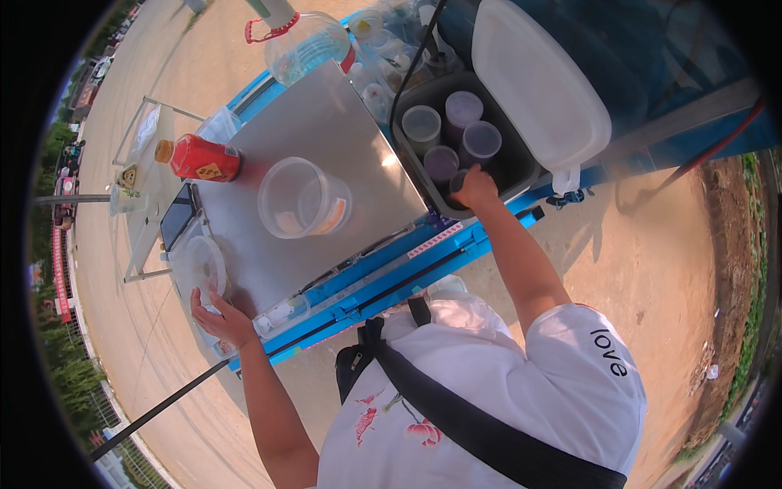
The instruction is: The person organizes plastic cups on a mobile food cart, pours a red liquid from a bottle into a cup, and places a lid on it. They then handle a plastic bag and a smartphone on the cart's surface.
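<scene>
My right hand (479,188) reaches into a dark grey plastic bin (524,174). Its fingers close on the rim of a lidded plastic cup (457,180) in the near corner, mostly hidden by the hand. Beside it stand several lidded cups, among them a purple one (441,162) and a pale one (421,123). To the left, my left hand (225,321) has its fingers apart. Its fingertips are at the near edge of a round translucent plastic lid (204,266); any contact is unclear. A large clear plastic tub (299,198) rests on the stainless steel worktop (287,134).
A red bottle with an orange cap (204,159) stands at the worktop's left, near a dark tablet or phone (178,215). Behind are a big water jug (305,49) and small containers (394,61). The bin's white lid (540,85) stands raised. A blue metal frame (379,293) edges the cart.
</scene>
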Motion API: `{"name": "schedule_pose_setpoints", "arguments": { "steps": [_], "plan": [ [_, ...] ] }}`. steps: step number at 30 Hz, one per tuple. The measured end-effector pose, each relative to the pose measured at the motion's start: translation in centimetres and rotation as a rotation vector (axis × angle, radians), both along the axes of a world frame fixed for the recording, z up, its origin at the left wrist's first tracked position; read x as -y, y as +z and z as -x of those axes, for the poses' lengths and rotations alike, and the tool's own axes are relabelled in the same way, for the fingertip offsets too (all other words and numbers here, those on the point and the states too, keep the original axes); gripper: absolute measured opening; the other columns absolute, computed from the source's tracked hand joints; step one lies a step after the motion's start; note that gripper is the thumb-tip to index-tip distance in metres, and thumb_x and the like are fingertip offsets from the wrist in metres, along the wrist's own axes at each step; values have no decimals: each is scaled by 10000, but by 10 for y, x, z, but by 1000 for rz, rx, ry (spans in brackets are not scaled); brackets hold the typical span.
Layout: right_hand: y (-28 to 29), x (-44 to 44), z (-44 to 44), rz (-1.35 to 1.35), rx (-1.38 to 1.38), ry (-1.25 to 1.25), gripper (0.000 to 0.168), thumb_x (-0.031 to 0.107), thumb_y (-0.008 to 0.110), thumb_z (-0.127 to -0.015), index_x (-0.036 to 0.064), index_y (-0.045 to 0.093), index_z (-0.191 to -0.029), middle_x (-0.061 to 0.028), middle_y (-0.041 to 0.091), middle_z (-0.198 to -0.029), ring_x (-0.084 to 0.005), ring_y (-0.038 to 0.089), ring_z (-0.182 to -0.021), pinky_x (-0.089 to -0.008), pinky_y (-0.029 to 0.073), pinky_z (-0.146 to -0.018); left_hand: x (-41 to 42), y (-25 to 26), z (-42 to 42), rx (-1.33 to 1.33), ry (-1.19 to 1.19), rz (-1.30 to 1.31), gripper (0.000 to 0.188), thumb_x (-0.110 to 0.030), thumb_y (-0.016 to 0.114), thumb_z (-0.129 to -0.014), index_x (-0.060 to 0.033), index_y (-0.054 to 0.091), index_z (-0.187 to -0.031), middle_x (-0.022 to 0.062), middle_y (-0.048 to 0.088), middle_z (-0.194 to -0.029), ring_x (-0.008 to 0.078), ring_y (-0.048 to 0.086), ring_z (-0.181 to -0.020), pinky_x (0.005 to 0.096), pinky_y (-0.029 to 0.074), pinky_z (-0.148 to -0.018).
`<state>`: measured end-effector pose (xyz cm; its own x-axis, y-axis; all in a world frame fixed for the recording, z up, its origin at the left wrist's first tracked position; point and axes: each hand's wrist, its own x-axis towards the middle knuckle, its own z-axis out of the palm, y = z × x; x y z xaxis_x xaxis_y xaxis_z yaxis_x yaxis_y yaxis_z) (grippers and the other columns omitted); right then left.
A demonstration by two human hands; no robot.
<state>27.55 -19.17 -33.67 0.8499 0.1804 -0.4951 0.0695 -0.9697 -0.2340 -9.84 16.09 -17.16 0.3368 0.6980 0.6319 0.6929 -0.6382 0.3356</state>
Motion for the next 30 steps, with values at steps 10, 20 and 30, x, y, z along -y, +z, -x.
{"name": "schedule_pose_setpoints", "arguments": {
  "steps": [10, 20, 30],
  "plan": [
    [88, -23, -5, -40, 56, 263, 629, 424, 750, -813, 19, 549, -1250, -167, 606, -1260, -333, 594, -1182, -417, 534, -891, 1, -2, 5, -7, 6, -9, 331, -232, 528, -982, -7, 542, -1224, 158, 572, -1269, 351, 522, -1182, 459, 402, -996],
    [43, -98, -73, -72, 454, 548, 888, 342, 821, -715, 135, 387, -1461, -175, 435, -1431, -339, 455, -1304, -671, 135, -1137, 2, 4, -3, 6, 9, 45, 329, -228, 518, -990, 1, 536, -1224, 160, 562, -1273, 351, 505, -1198, 457, 390, -1014],
    [30, -84, -103, -77, 493, 655, 863, 322, 849, -653, 166, 458, -1407, -173, 536, -1256, -375, 535, -1198, -673, 115, -1142, 12, 10, -9, 33, 17, 85, 324, -221, 516, -991, 8, 541, -1219, 158, 566, -1262, 349, 504, -1200, 449, 390, -1017]
  ]
}}
